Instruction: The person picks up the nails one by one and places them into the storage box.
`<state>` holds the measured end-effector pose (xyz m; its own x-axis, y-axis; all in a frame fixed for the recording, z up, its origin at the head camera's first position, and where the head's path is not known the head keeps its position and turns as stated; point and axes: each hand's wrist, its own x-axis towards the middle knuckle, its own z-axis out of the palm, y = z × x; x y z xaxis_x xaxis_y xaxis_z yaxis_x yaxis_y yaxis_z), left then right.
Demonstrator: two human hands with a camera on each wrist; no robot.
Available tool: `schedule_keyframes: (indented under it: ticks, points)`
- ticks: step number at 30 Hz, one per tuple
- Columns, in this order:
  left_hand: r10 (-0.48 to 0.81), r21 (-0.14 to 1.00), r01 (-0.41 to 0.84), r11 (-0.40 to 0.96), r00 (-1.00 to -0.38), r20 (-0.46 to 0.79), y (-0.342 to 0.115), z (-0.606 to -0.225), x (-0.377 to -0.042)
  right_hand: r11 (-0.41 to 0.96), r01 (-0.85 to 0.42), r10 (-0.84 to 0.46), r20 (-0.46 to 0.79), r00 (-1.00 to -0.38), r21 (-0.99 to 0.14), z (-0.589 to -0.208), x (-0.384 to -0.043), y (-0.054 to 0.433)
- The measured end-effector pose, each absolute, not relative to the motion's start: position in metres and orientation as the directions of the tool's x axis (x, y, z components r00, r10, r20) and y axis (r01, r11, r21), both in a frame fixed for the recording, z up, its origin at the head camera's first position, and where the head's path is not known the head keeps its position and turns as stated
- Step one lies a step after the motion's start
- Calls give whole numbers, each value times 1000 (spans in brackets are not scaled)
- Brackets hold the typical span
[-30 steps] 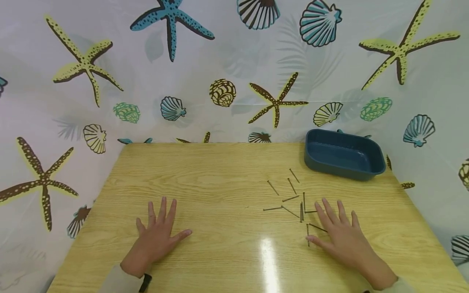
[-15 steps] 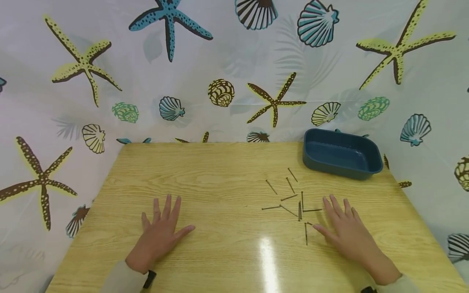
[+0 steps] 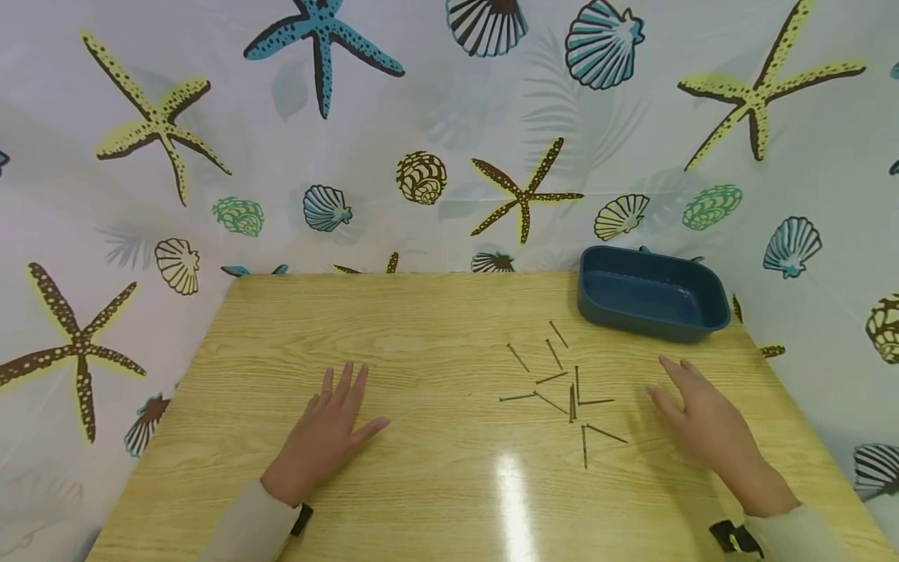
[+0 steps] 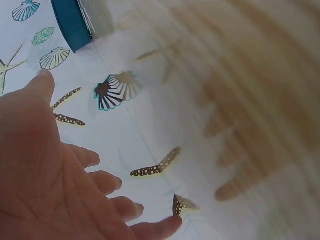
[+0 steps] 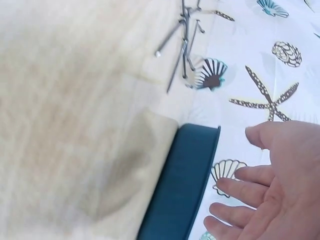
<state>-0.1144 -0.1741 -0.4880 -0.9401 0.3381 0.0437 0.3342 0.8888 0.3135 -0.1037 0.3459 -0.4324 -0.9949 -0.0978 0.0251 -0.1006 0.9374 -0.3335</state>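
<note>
Several long nails (image 3: 552,397) lie scattered on the wooden table, right of its middle; they also show as a dark cluster of nails (image 5: 186,37) in the right wrist view. To their right my right hand (image 3: 716,425) hovers over the table, fingers extended and holding nothing. Behind it stands a dark blue rectangular tub (image 3: 653,324), whose inside looks bare of nails. My left hand (image 3: 323,437) is over the left half of the table, fingers spread and nothing in it. In the left wrist view the left hand's palm (image 4: 45,175) faces the camera.
The wooden table (image 3: 393,336) reflects a bright light streak near its front. A white cloth (image 3: 379,156) printed with starfish and shells hangs behind the table and along both sides.
My right hand has moved right and a little away from me, uncovering nails it partly hid. My left hand has shifted slightly right and forward. The nails and tub have stayed put.
</note>
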Motion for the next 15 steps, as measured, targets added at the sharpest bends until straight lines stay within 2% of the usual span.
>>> schedule_keyframes:
  ticks: [9, 15]
  points:
    - [409, 374, 419, 827, -906, 111, -162, -471, -124, 949, -145, -112, 129, -985, -280, -408, -114, 360]
    - [452, 315, 509, 801, -859, 240, -146, -456, -135, 944, -150, -111, 146, -983, -294, -398, -122, 367]
